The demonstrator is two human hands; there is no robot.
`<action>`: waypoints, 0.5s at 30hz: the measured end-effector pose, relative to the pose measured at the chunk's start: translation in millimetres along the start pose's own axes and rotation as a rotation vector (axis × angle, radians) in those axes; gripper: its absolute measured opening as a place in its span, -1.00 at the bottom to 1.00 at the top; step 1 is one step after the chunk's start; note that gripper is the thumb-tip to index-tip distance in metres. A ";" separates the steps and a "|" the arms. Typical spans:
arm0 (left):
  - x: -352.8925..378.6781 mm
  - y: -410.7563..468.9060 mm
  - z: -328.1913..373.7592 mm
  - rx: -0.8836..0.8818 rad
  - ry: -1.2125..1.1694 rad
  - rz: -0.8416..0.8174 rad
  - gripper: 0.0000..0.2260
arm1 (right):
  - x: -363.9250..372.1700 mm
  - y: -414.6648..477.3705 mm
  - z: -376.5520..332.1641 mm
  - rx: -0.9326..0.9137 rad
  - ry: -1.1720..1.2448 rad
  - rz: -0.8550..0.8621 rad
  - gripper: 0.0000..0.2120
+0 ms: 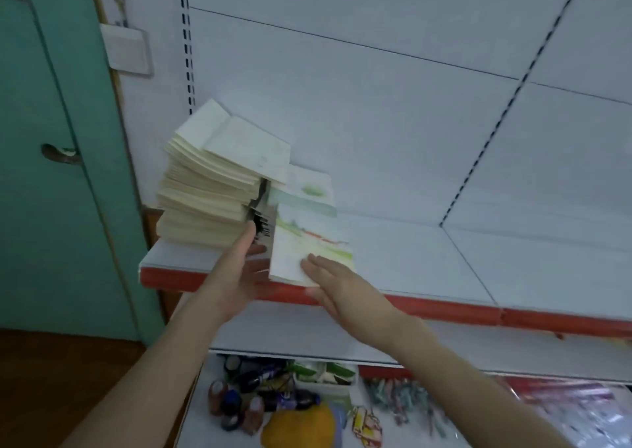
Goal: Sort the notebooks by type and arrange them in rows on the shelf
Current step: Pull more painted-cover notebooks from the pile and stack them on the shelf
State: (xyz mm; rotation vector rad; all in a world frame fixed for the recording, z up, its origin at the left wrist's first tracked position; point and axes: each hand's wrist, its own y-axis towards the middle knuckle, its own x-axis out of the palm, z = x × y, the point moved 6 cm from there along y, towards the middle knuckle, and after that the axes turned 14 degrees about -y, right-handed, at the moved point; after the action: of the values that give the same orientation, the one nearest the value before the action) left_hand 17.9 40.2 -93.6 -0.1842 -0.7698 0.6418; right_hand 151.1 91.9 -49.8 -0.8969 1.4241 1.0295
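A tall, uneven stack of cream notebooks (208,188) stands at the left end of the white shelf (427,259). Right beside it lies a lower pile of notebooks with pale green and red landscape covers (307,235). My left hand (239,263) reaches up with straight fingers against the front of the gap between the two piles, touching their spines. My right hand (331,276) lies flat with straight fingers on the front corner of the top landscape notebook.
The shelf has a red front edge (444,305) and runs bare to the right. A lower shelf holds small bottles (246,399), a yellow item (297,427) and packets (403,403). A green door (51,157) stands at left.
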 end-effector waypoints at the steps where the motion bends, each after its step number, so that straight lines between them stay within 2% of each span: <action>1: 8.3 1.7 -6.4 -0.073 -0.017 -0.089 -0.43 | 0.2 -7.5 -8.3 -0.027 -0.020 0.008 -0.24; 3: 16.4 1.1 -14.1 -0.133 -0.003 -0.160 -0.53 | 4.0 -14.8 -19.6 -0.037 -0.016 0.005 -0.23; 6: 0.1 -5.6 -19.7 -0.112 0.080 -0.018 -0.77 | 20.5 -15.0 -26.2 -0.082 0.087 -0.159 -0.48; 8: -18.9 -6.6 -17.0 -0.066 0.089 0.063 -0.85 | 15.9 -5.0 -25.9 -0.088 0.247 -0.170 -0.57; 11: -48.1 -6.4 -5.1 0.010 0.083 0.136 -0.87 | -0.8 33.7 0.6 0.055 0.285 -0.036 -0.58; 13: -63.0 -11.2 0.7 0.028 0.101 0.174 -0.89 | -6.4 67.6 30.7 0.155 0.217 0.070 -0.58; 15: -73.3 -13.3 3.9 0.064 0.079 0.180 -0.88 | -5.1 100.9 57.7 0.219 0.123 0.086 -0.56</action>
State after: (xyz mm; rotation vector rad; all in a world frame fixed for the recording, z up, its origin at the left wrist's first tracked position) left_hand -18.1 -14.8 -128.9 -0.2205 -0.6607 0.8241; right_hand 76.4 179.8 -34.8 -0.7550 1.6551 0.8732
